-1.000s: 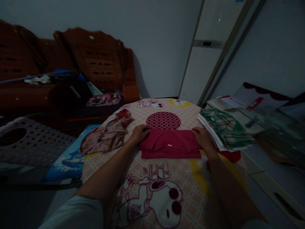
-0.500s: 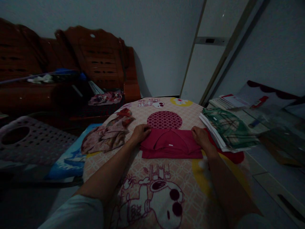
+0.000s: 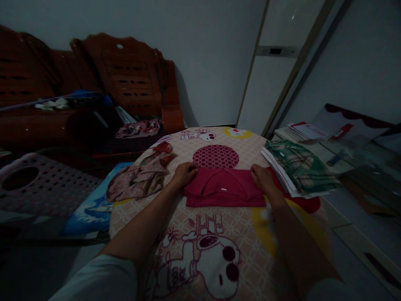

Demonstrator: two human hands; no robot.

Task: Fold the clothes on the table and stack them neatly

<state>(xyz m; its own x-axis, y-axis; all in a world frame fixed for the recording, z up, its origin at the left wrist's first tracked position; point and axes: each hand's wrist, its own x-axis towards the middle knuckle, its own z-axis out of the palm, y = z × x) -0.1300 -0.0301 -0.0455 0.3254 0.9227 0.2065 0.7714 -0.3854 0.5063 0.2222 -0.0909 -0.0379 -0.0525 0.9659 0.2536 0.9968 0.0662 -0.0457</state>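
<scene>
1. Apparently, the step in hand is squaring up a fold: the shirt (image 3: 224,184) lies flat on the tablecloth (image 3: 255,255), layered into a wide, low bundle with its white tag (image 3: 223,189) uppermost.
2. At the shirt's far left corner, the left hand (image 3: 184,174) has thumb and fingers closed on the edge.
3. At the shirt's far right corner, the right hand (image 3: 262,178) is curled likewise, gripping cloth; in this dim light, how many layers it has is hard to tell.
4. Left of the shirt, past the left forearm, sits a crumpled print cloth (image 3: 136,184).
5. Right of the shirt, just past the right hand, is a layered pile (image 3: 297,167) with green plaid on top; red cloth (image 3: 309,204) shows from under it.
6. From this hold, the next move would seem to call for keeping both corners level and the pull even, so the shirt's far edge runs straight before any further fold or lift; freeing one side early could skew the layers.
</scene>
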